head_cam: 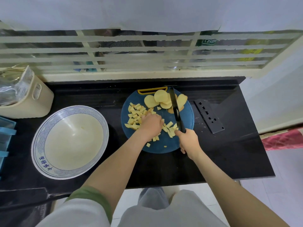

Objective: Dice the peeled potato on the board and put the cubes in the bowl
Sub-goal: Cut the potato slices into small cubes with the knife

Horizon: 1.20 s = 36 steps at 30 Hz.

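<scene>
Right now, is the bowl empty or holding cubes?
Empty. The bowl shows only its bare white inside; the cubes all lie on the board.

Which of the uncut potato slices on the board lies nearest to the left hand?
The leftmost slice, just beyond the left hand and the cubes. The other slices are stacked further right, toward the knife.

The board (186,117) lies under both hands; the left hand (151,125) rests among the cubes (136,113); the slices (159,97) sit beyond it; the knife (175,107) reaches forward from the right hand (188,141); the bowl (41,141) stands left of the left hand; the sheath (209,116) lies right of the right hand.
</scene>
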Tool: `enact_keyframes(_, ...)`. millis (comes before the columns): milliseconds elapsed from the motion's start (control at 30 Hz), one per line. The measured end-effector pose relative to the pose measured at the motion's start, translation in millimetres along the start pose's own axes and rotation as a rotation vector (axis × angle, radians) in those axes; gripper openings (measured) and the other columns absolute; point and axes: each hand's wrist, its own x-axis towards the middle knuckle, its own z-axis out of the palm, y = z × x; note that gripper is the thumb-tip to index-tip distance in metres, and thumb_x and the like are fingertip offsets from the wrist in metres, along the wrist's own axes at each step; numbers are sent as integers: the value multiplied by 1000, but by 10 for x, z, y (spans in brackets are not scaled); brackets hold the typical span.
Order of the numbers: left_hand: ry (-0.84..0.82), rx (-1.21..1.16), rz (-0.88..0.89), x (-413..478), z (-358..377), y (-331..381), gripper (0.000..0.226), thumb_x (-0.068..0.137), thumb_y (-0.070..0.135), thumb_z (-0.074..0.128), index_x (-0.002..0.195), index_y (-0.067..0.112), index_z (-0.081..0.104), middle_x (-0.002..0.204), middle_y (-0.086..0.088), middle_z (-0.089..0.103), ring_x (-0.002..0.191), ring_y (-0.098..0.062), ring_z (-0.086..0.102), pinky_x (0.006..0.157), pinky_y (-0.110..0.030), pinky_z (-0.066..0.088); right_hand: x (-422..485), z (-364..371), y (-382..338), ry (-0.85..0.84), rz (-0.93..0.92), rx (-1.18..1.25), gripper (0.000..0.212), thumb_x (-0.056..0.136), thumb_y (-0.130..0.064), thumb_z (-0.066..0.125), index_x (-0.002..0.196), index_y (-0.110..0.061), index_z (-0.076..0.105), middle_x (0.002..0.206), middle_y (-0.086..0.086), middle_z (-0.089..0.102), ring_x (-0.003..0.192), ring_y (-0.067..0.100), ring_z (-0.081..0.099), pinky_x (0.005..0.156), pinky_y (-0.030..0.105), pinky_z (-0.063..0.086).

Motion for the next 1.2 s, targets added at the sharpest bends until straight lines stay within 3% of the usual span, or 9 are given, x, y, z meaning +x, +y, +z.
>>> enact_keyframes(200, 4, 125, 24, 85, -9, -38, 40, 103, 29, 26, 105, 15, 63, 110, -2, 63, 117, -25, 42, 97, -40, 29, 27, 3, -37, 41, -24, -20, 20, 92, -21, 57, 81, -10, 45, 61, 11, 42, 30, 11, 32, 37, 25, 31)
enact_keyframes(367, -44, 178, -4, 150, 13, -15, 38, 103, 36, 30, 116, 18, 60, 119, -2, 61, 125, -24, 39, 100, -40, 27, 96, 26, -63, 31, -28, -51, 23, 91, -22, 57, 76, -11, 44, 62, 10, 42, 40, 16, 36, 38, 25, 32)
enact_keyframes(600, 112, 239, 31, 103, 83, 170, 47, 92, 47, 45, 129, 18, 51, 135, -9, 38, 126, -28, 31, 98, -43, 28, 177, -13, -71, 17, -45, -54, 26, 91, -22, 57, 73, -12, 43, 59, 7, 41, 44, 18, 35, 42, 27, 32)
enact_keyframes(700, 101, 252, 104, 135, 152, 288, 39, 92, 38, 48, 125, 17, 52, 130, -7, 40, 123, -25, 33, 96, -41, 29, 218, -92, -89, 6, -44, -28, 28, 92, -22, 58, 72, -12, 41, 58, 6, 39, 42, 16, 33, 39, 25, 30)
enact_keyframes(900, -90, 203, 27, 301, 142, 380, 31, 98, 30, 38, 122, 16, 54, 121, -4, 54, 115, -24, 41, 91, -39, 28, 300, -246, -99, 9, -56, -40, 31, 92, -22, 60, 71, -13, 39, 58, 6, 40, 42, 14, 33, 42, 26, 32)
enact_keyframes(1067, -2, 141, 50, 291, 118, 354, 15, 99, 17, 39, 110, 17, 50, 104, -2, 62, 107, -24, 44, 81, -36, 24, 343, -285, -74, -29, -52, -40, 32, 92, -23, 61, 69, -13, 41, 60, 5, 42, 46, 15, 36, 47, 30, 33)
enact_keyframes(1200, 7, 155, 40, 277, 123, 348, 22, 94, 7, 42, 111, 16, 51, 107, -2, 60, 109, -23, 42, 79, -36, 23, 337, -254, -54, -65, -45, -61, 31, 92, -24, 60, 69, -14, 42, 61, 3, 43, 50, 15, 36, 50, 33, 32)
